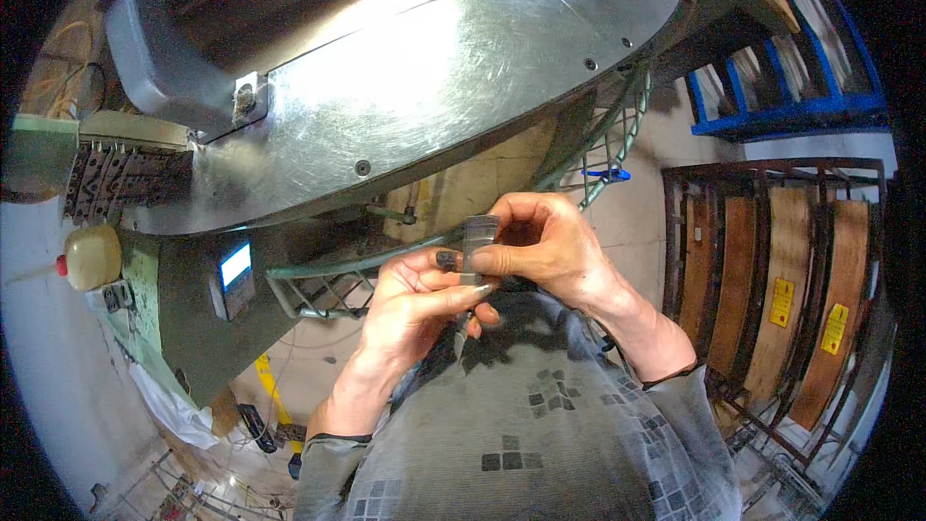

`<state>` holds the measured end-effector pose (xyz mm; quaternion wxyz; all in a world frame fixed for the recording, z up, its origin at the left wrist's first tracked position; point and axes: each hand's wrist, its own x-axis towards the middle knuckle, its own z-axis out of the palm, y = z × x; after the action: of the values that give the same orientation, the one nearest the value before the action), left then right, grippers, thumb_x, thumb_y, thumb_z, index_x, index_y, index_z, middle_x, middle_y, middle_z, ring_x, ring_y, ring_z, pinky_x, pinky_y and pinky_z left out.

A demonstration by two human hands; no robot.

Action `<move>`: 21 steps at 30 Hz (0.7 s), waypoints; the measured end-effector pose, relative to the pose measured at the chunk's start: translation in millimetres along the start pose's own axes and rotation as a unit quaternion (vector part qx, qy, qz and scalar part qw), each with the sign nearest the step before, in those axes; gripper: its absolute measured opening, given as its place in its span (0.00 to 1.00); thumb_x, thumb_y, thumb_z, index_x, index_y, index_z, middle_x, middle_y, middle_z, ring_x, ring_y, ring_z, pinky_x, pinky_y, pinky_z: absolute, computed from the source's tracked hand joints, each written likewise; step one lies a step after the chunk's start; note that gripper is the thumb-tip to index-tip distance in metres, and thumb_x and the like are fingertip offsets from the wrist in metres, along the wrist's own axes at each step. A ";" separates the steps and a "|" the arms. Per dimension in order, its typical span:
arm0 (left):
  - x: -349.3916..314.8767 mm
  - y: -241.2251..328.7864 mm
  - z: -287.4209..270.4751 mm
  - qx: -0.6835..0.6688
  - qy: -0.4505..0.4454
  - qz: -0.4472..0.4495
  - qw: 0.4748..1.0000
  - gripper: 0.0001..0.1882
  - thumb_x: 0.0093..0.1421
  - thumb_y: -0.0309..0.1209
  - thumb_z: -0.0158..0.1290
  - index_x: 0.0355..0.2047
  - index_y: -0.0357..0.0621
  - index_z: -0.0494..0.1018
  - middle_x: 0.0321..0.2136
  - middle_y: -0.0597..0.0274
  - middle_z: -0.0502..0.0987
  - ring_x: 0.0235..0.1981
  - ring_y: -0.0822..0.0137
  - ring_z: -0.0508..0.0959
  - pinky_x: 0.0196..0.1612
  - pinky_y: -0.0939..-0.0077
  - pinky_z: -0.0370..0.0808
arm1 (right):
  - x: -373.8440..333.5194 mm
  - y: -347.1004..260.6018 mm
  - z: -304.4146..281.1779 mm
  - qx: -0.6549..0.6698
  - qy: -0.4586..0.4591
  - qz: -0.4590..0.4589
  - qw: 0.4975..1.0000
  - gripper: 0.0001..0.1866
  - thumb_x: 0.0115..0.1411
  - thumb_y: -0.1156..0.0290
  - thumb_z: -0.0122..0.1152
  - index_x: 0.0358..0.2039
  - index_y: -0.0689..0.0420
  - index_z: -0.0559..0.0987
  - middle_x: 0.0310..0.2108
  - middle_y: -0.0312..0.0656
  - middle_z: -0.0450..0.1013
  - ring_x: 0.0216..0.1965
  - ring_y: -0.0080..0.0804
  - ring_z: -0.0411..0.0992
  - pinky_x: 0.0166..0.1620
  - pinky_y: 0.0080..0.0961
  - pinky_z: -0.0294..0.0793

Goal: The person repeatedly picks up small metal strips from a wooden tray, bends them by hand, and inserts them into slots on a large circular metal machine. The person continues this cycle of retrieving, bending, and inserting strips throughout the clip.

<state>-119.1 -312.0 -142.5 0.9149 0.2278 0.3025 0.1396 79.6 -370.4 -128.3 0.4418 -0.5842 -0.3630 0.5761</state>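
Observation:
Both of my hands meet in front of my body, just off the near edge of a shiny metal machine table (415,106). Between them is a narrow dark grey strip (480,230), its upper end standing up from the fingers. My right hand (555,246) is closed on that strip, thumb across its front. My left hand (410,299) pinches lower down on it, thumb and fingers pressed together. A small dark piece (448,260) shows by the left fingers; whether it belongs to the strip I cannot tell. The fingers cover much of the strip.
A grey machine housing (164,48) rises at the far left. Below it are a yellowish bottle with a red cap (92,259) and a lit screen (235,268). A green wire rack (328,294) curves under the table edge. To the right stand blue shelving (791,116) and a brown slatted rack (738,280).

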 end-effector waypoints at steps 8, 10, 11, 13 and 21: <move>-0.2 2.4 -0.4 -0.011 0.010 0.013 1.000 0.14 0.58 0.19 0.60 0.45 0.34 0.75 0.38 0.48 0.83 0.31 0.59 0.85 0.29 0.70 0.82 | 5.6 -3.8 1.6 -0.010 -0.028 0.034 0.999 0.11 0.61 0.66 0.68 0.33 0.62 0.83 0.23 0.30 0.75 0.23 0.15 0.69 0.27 0.15 0.65; -1.8 3.0 -0.4 -0.002 0.021 0.015 1.000 0.14 0.58 0.19 0.60 0.45 0.34 0.75 0.38 0.48 0.83 0.32 0.59 0.85 0.29 0.70 0.82 | 8.5 -5.1 2.5 0.029 0.008 0.035 0.999 0.13 0.61 0.63 0.68 0.30 0.61 0.84 0.22 0.31 0.76 0.23 0.13 0.67 0.25 0.17 0.64; -3.7 3.1 -0.7 -0.004 0.028 0.021 0.999 0.14 0.58 0.19 0.60 0.46 0.34 0.75 0.37 0.49 0.83 0.32 0.59 0.85 0.29 0.70 0.82 | 8.8 -5.7 3.6 0.049 0.006 0.034 0.998 0.13 0.61 0.62 0.68 0.29 0.60 0.84 0.22 0.32 0.76 0.23 0.13 0.67 0.25 0.17 0.64; -4.0 1.9 -0.7 -0.002 0.035 0.017 0.999 0.15 0.58 0.19 0.60 0.46 0.34 0.75 0.37 0.49 0.83 0.32 0.59 0.85 0.29 0.71 0.82 | 16.1 -7.0 3.9 0.121 0.039 0.096 0.987 0.16 0.62 0.61 0.66 0.31 0.64 0.85 0.24 0.34 0.78 0.25 0.15 0.71 0.27 0.18 0.67; -7.3 2.5 -4.6 -0.026 0.035 0.039 0.998 0.14 0.58 0.19 0.59 0.45 0.33 0.75 0.38 0.47 0.82 0.31 0.58 0.85 0.27 0.72 0.80 | 24.9 -15.0 10.0 0.056 0.005 0.039 0.998 0.18 0.58 0.61 0.71 0.35 0.66 0.84 0.31 0.38 0.81 0.30 0.18 0.74 0.33 0.21 0.74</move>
<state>-127.9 -311.2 -141.0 0.9032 0.2105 0.3216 0.1913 72.7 -341.1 -122.5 0.4530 -0.5750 -0.3046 0.6094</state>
